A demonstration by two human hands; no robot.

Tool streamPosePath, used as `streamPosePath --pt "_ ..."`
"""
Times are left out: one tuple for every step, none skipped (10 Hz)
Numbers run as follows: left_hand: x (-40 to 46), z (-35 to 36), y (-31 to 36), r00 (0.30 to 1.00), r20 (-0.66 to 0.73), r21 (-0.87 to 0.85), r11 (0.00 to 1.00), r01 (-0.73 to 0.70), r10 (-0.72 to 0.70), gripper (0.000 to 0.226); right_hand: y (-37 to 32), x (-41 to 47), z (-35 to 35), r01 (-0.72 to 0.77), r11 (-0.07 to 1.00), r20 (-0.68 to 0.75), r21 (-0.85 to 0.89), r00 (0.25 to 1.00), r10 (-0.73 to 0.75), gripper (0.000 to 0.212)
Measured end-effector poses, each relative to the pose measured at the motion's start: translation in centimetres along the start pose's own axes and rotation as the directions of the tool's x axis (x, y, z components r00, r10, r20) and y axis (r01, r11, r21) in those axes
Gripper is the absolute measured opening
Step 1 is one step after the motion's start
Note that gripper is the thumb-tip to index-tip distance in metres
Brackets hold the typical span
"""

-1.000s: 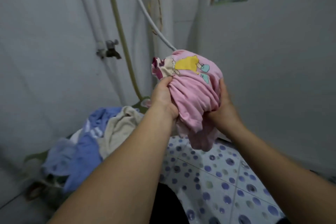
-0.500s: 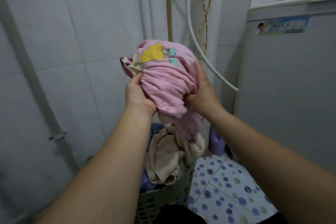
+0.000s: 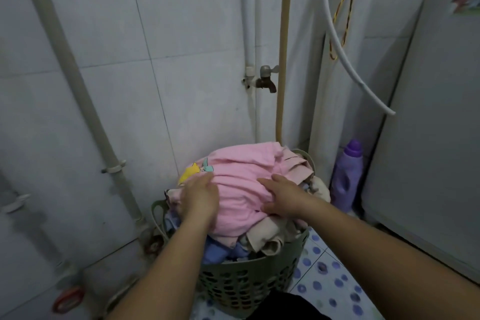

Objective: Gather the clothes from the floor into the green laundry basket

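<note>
Half a second ago the pink garment was bunched up in the air between both hands; now it lies spread over the top of the heaped green laundry basket, and both hands have come down with it. Each grip is loose: the left hand lies on the garment's left side with fingers relaxed and slightly bent, next to the yellow and teal cartoon print, while the right hand lies flat on the right side with fingers spread and the thumb tucked against a fold. Neither hand pinches the cloth as far as can be seen (the left fingertips are partly hidden by the fabric's curve).

Counted: 2 hands, 1 basket, 1 pink garment on top. Beneath it, beige clothes spill over the basket's near rim and blue clothes show at the front left; how many pieces make up each colour cannot be told.

The basket stands on the floor of blue-dotted tiles, in the corner under 1 tap. Just right of it stands 1 purple detergent bottle, beside a white appliance. 1 white hose hangs down the tiled wall.
</note>
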State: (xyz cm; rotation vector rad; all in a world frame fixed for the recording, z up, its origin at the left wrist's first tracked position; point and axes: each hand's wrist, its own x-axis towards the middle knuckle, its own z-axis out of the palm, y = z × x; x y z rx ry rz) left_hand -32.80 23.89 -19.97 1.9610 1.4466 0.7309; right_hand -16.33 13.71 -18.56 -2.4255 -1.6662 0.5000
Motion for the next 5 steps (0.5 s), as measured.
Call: streamPosePath --pt "0.7 1.5 -0.6 0.967 0.255 0.207 0.975 -0.081 0.026 0.045 0.5 -0.2 0.0 -0.015 1.0 0.021 -0.022 1.0 0.015 0.075" --pt "0.7 1.6 -0.5 0.948 0.318 0.343 0.934 -0.105 -0.01 0.046 1.0 -1.1 -0.3 -0.032 0.999 0.028 -0.014 0.999 0.033 0.075" --pt "0.0 0.7 0.4 0.956 0.293 0.416 0.901 -0.127 0.0 0.043 1.0 -2.2 -0.9 -0.028 0.999 0.004 0.015 1.0 0.028 0.074" --pt "-2.1 -0.3 2.6 0.974 0.202 0.375 0.911 -0.171 0.1 0.042 0.9 -4.2 -1.8 -0.024 0.998 -0.055 0.062 0.998 0.028 0.068" --pt "-4.4 -0.8 5.3 0.953 0.136 0.237 0.925 -0.296 0.27 0.043 1.2 -6.1 -2.4 -0.024 0.981 -0.186 0.191 0.981 0.06 0.059"
